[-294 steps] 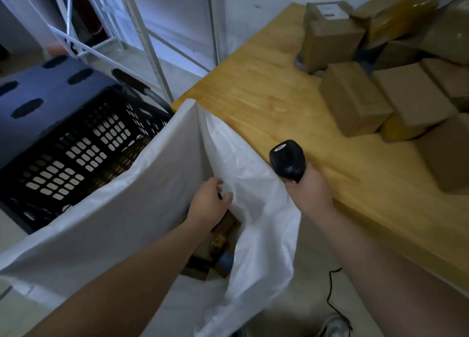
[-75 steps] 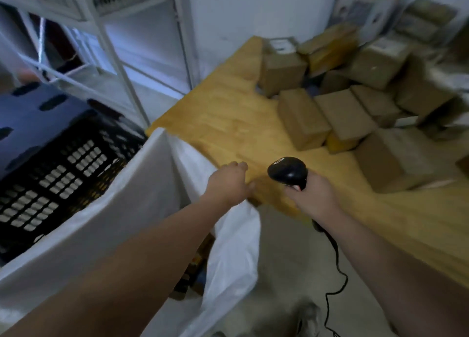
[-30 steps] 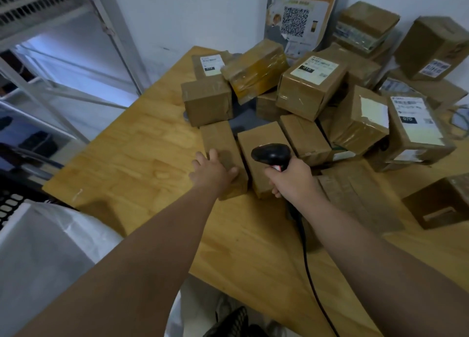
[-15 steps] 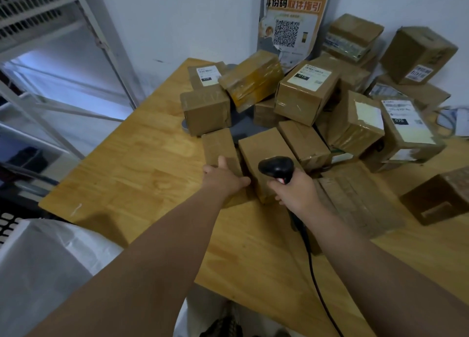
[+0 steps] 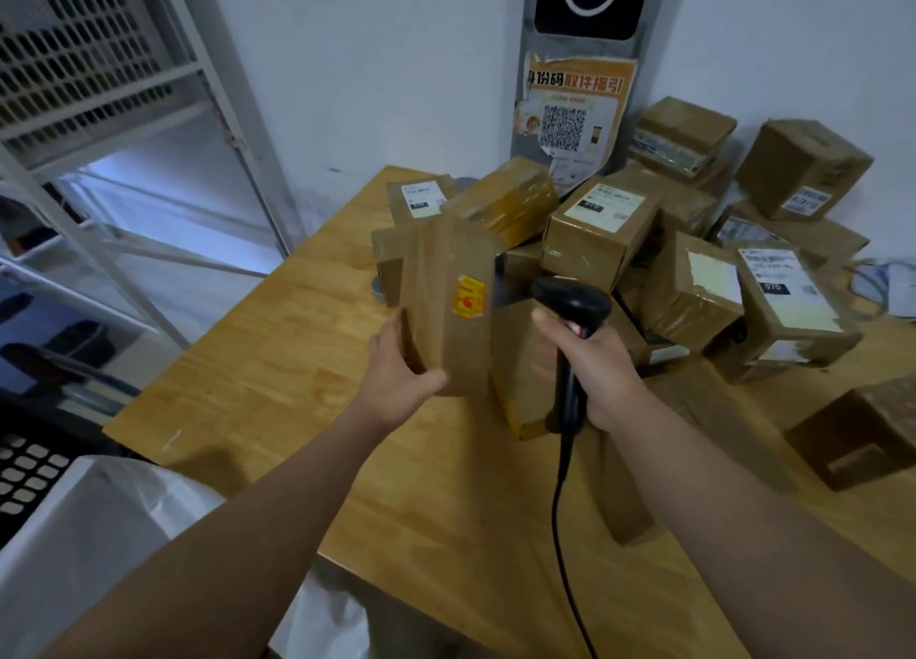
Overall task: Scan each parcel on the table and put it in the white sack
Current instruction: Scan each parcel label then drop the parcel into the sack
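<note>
My left hand (image 5: 399,373) grips a long brown cardboard parcel (image 5: 448,306) by its lower end and holds it upright above the wooden table (image 5: 277,385). The face turned to me bears a small yellow and red sticker; no shipping label shows. My right hand (image 5: 592,366) grips the handle of a black barcode scanner (image 5: 570,306), its head just right of the parcel. The white sack (image 5: 94,534) hangs at the table's near left corner, its opening out of view.
Several taped brown parcels (image 5: 600,232), some with white labels, are heaped on the table's far and right side against the wall. A QR poster (image 5: 570,123) hangs behind them. A black crate (image 5: 25,465) and metal shelving (image 5: 99,88) stand to the left. The scanner cable (image 5: 560,534) trails down.
My left hand has lifted the long parcel off the table and tipped it upright. My right hand has raised the scanner beside it. The view has tilted upward.
</note>
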A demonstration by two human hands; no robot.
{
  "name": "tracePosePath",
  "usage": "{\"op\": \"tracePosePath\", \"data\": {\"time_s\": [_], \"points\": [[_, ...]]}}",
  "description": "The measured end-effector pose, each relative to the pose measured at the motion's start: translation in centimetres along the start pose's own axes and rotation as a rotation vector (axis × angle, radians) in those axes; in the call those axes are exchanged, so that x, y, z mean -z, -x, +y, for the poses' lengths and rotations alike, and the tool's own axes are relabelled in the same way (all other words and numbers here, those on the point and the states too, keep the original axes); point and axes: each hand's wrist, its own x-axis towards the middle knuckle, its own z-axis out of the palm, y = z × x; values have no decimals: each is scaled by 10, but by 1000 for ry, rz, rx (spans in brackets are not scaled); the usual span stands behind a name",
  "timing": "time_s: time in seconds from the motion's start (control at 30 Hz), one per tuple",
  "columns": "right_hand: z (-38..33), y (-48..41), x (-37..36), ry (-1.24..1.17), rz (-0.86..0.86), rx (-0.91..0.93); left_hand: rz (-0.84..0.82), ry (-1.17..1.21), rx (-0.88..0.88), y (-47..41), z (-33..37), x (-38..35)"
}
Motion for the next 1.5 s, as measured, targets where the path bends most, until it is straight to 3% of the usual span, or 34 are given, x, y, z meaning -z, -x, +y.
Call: {"op": "tracePosePath", "data": {"time_s": [0.13,0.23,0.43,0.53,0.6,0.67,0.83,0.9,1.0,1.07,1.13,1.3,1.5], "points": [[-26,-8,3,-107,113,-5,31,-599,-391,-4,10,11],[-46,-11,9,-204,130,-97,84,-907,-669,-10,15,11],[-51,-9,19,-244,136,-219,190,-1153,-1034,-21,21,2],[-42,-6,23,-285,233,-162,168,-1210,-1114,-24,25,-6],[-34,-3,25,-307,267,-39,106,-1170,-1049,-23,31,-13],[-26,3,27,-201,221,116,-3,-972,-738,-20,43,-22],[-12,23,29,14,105,284,4,274,427,-22,74,-30],[-8,29,28,-8,54,278,-82,583,625,-22,78,-26],[-6,33,28,34,16,194,-50,818,619,-20,72,-23],[-9,33,33,-28,-44,120,44,845,538,-23,63,-23],[-12,34,37,-173,-89,59,133,804,375,-26,55,-21],[-9,32,31,-274,-51,-52,61,722,13,-19,59,-18],[4,33,28,-309,-16,-35,39,727,5,-20,65,-19]]}}
